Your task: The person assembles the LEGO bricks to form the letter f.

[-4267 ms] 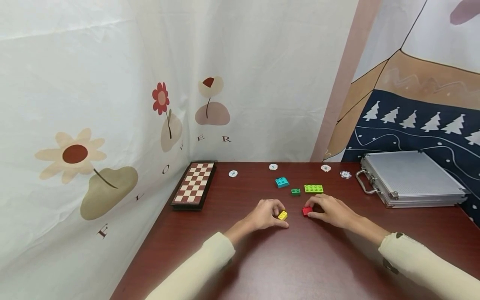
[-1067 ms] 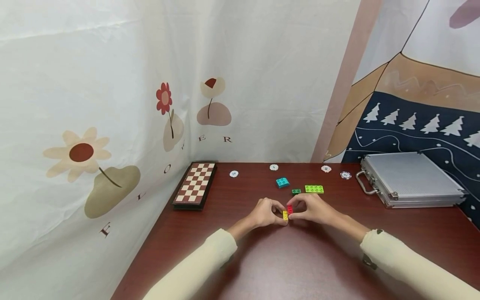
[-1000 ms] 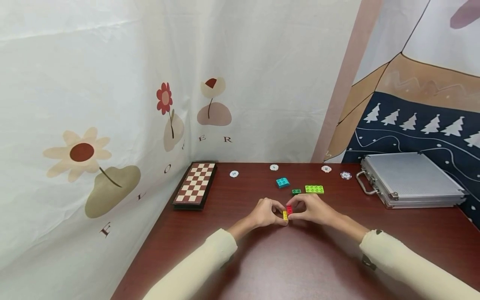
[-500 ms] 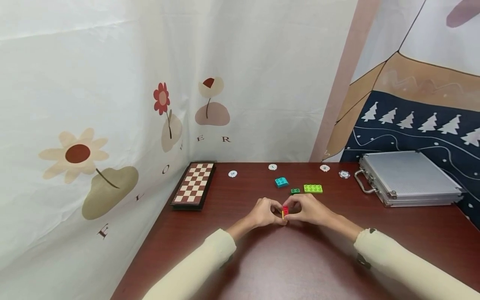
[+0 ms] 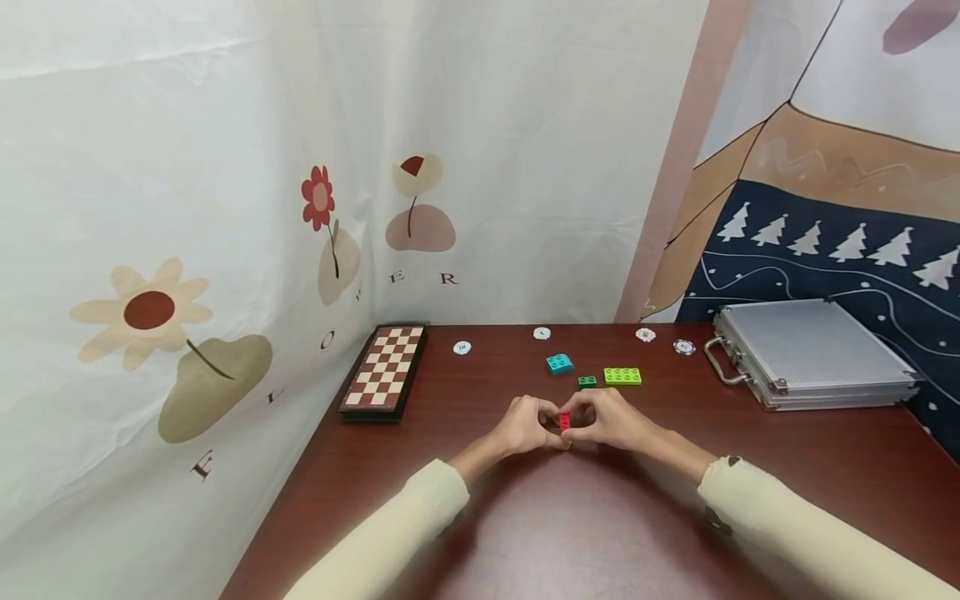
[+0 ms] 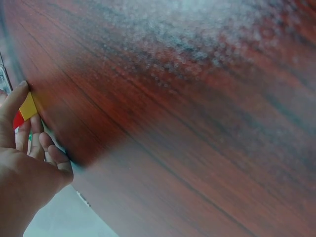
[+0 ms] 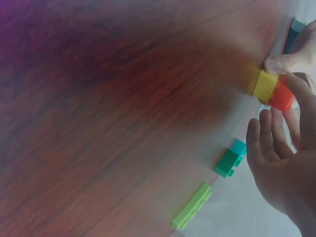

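1. Your left hand (image 5: 525, 425) and right hand (image 5: 611, 419) meet just below the middle of the head view, fingertips pinching the same small stack between them.
2. Red brick (image 5: 564, 421) sits mated against the yellow brick (image 7: 265, 86); the right wrist view, upper right, shows the two touching face to face with no gap visible. I judge the join done or in its last press.
3. Left hand: thumb and fingers curled onto the yellow brick, seen at the left edge of the left wrist view. Right hand: thumb and forefinger nip the red brick, other fingers loosely spread.
4. The pair is held at or just above the worktop (image 5: 600, 517); cannot tell whether it touches.
5. Not yet used, lying above your hands in the frame: dark green brick (image 5: 587, 381), lime plate (image 5: 623, 376), teal brick (image 5: 559, 363). All sit apart from the stack.
6. Reckoning: two of five pieces joined, three left.
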Tool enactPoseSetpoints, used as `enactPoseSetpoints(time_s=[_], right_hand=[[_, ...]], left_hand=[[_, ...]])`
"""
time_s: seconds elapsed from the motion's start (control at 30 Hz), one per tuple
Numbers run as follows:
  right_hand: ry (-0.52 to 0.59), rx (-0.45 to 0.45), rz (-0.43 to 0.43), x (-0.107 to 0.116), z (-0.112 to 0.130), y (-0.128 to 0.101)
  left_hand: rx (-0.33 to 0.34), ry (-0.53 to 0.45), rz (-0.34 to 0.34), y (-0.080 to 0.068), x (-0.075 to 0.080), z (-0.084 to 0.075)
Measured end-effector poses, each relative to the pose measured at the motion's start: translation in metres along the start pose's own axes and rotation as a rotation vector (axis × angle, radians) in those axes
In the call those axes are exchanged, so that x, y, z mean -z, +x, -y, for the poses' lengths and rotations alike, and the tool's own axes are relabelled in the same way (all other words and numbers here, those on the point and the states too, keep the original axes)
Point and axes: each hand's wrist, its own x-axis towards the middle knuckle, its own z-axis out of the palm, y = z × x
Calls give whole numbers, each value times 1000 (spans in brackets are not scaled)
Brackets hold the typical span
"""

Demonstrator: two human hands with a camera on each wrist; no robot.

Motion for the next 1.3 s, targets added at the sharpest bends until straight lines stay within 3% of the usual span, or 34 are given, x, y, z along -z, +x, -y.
enactPoseSetpoints(time_s=[0.67, 1.03, 1.3], right_hand=[[58, -37, 23, -1, -2, 4], [-31, 36, 3, 0, -4, -2], [-74, 53, 2, 19, -5, -3]], left_hand=[[-15, -23, -1, -3, 1, 1], [-30, -9, -4, -2, 0, -2], [-3, -17, 5, -1, -3, 1]])
